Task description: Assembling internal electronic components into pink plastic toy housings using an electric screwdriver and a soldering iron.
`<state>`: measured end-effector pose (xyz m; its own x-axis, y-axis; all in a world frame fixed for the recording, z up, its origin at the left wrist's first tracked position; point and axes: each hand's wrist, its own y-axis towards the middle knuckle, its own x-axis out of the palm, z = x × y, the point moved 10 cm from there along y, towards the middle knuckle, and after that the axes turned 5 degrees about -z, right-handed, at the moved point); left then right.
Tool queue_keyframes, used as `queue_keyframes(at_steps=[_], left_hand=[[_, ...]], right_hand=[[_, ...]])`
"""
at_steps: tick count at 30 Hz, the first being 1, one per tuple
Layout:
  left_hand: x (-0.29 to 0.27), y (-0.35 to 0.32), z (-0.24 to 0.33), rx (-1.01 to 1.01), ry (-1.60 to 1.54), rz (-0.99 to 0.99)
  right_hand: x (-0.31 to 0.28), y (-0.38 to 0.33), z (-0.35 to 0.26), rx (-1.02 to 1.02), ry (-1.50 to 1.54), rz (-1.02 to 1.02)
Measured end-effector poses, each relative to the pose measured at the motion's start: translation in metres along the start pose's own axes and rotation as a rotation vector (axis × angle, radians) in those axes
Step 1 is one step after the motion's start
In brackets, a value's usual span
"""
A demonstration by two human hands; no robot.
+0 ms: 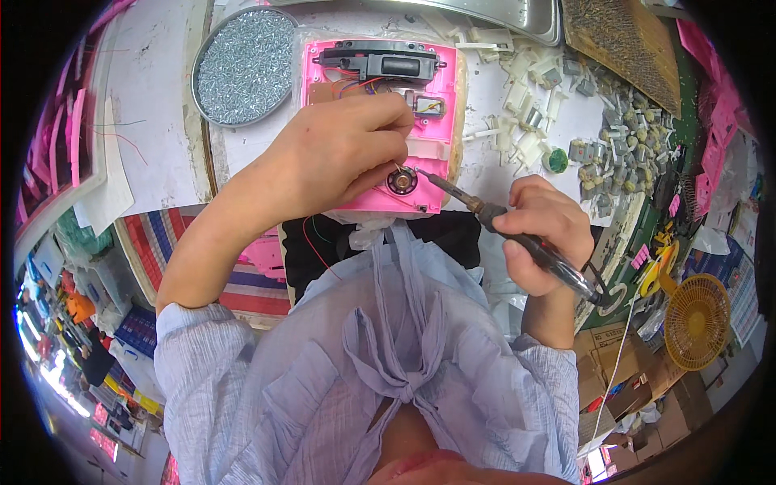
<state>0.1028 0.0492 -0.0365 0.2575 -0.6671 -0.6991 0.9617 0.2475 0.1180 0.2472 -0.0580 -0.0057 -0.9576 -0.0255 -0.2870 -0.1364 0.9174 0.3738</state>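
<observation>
A pink plastic housing (449,77) lies in front of me, with a black mechanism (398,66) across its far end and a small metal motor (428,107) below that. At its near end sits a small round speaker (402,181). Over the housing's left side reaches my left hand (343,149), fingertips pinched on a thin wire at the speaker's upper edge. My right hand (546,234) grips a soldering iron (558,265) by its dark handle. The iron's tip points left, close to the speaker's upper right rim. Red and blue wires are partly covered by my left hand.
A round tray of small screws (246,65) stands at the far left. Loose white plastic parts (525,105) and many small motors (630,137) are spread on the right. A green solder-like spool (556,160) lies among them. Further right is a yellow fan (697,322).
</observation>
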Motion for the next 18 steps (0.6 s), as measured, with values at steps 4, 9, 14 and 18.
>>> queue_keyframes(at_steps=[4, 9, 14, 18], left_hand=[[0.001, -0.001, 0.0, 0.001, 0.016, 0.003], [0.001, 0.0, 0.001, 0.009, 0.028, 0.009], [0.002, 0.0, 0.002, 0.011, 0.047, 0.003], [0.001, 0.001, 0.003, 0.017, 0.048, 0.004]], right_hand=[[0.006, 0.004, 0.001, 0.001, -0.019, -0.026], [0.01, 0.007, 0.002, -0.002, -0.024, -0.025], [0.012, 0.008, 0.004, 0.006, -0.031, -0.021], [0.012, 0.008, 0.007, 0.023, -0.031, -0.042]])
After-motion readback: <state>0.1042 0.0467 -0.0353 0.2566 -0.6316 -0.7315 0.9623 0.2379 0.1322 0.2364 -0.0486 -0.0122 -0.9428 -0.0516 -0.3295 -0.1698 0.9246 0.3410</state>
